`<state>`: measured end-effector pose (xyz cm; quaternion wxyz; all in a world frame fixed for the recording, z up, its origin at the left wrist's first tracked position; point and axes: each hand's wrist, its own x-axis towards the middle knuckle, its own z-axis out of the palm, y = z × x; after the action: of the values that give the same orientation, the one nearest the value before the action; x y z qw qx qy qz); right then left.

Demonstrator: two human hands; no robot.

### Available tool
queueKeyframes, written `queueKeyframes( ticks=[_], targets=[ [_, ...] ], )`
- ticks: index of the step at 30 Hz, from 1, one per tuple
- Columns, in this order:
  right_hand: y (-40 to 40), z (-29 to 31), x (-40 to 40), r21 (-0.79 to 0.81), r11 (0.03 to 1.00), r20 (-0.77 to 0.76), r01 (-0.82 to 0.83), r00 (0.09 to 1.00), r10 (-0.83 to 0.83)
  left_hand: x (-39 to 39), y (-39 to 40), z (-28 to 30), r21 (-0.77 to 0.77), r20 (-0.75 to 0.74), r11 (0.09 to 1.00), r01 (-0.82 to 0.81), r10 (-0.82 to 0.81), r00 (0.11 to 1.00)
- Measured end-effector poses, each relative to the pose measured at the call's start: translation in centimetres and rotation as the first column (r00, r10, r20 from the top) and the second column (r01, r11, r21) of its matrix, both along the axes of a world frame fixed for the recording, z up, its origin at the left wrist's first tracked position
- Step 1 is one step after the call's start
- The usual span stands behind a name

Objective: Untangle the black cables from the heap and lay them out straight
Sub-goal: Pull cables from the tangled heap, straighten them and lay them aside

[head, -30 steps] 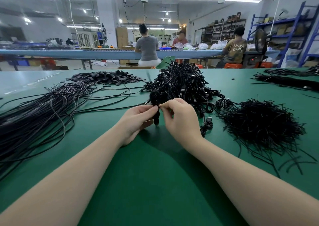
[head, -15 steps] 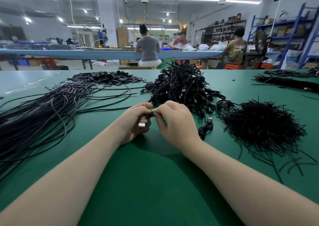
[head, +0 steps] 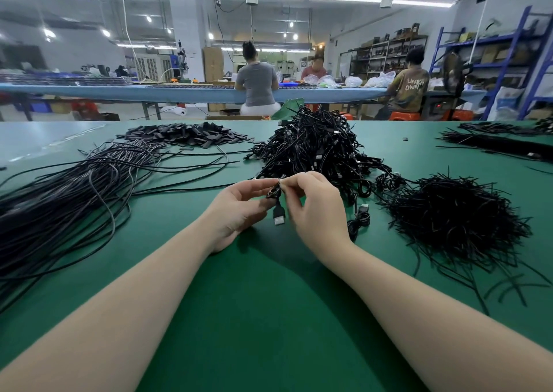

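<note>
A small coiled black cable [head: 273, 193] hangs between my hands, its USB plug [head: 279, 215] dangling below them. My left hand [head: 236, 212] pinches the coil from the left and my right hand [head: 317, 209] pinches it from the right, fingertips almost meeting. Just behind them rises the tangled heap of black cables [head: 317, 152] at the table's middle. On the left, long black cables [head: 74, 194] lie spread out roughly straight on the green table [head: 269, 316].
A bristly pile of short black ties [head: 454, 212] sits to the right, with a loose coiled cable [head: 359, 221] beside my right hand. Flat black pieces [head: 185, 135] lie at the back left, more cables [head: 496, 143] at the far right. Three people work at the bench beyond.
Both hands dropped toward the table and closed together, then rose slightly. The coil has loosened and its USB plug now hangs free below my fingers.
</note>
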<state>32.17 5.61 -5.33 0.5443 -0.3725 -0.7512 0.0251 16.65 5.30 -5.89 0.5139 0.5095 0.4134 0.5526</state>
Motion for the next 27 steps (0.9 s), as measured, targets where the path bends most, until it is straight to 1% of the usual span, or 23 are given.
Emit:
queueKeyframes(
  ticks=[5,8,13,16,18,22,27],
  targets=[
    [0.2,0.0,0.2,-0.008,1.000,-0.018,-0.014,1.000,0.014,0.4,0.0,-0.1,0.013,-0.097,0.997,-0.070,0.071,0.993],
    [0.2,0.0,0.0,0.007,0.999,-0.017,-0.048,0.999,0.048,0.5,-0.1,0.1,-0.021,-0.120,0.997,-0.075,0.071,0.990],
    [0.1,-0.1,0.0,0.040,0.997,0.043,-0.072,0.997,0.071,0.4,-0.4,0.8,-0.088,-0.135,0.996,0.031,-0.043,0.990],
    [-0.1,-0.1,-0.4,0.080,0.993,0.075,-0.085,0.994,0.080,0.2,-0.5,1.1,-0.145,-0.090,0.988,0.062,-0.076,0.993],
    [-0.4,0.1,-0.7,0.138,0.985,0.112,-0.102,0.990,0.087,0.3,-0.5,1.3,-0.158,-0.071,0.984,0.079,-0.091,0.993],
    [-0.8,0.2,-1.0,0.271,0.956,0.215,-0.113,0.975,0.055,-0.3,-0.6,1.5,-0.206,-0.085,0.969,0.136,-0.156,0.984],
    [-1.4,0.2,-1.3,0.313,0.946,0.205,-0.086,0.979,0.021,-1.1,-0.3,1.8,-0.232,-0.008,0.934,0.272,-0.281,0.960]
  ],
)
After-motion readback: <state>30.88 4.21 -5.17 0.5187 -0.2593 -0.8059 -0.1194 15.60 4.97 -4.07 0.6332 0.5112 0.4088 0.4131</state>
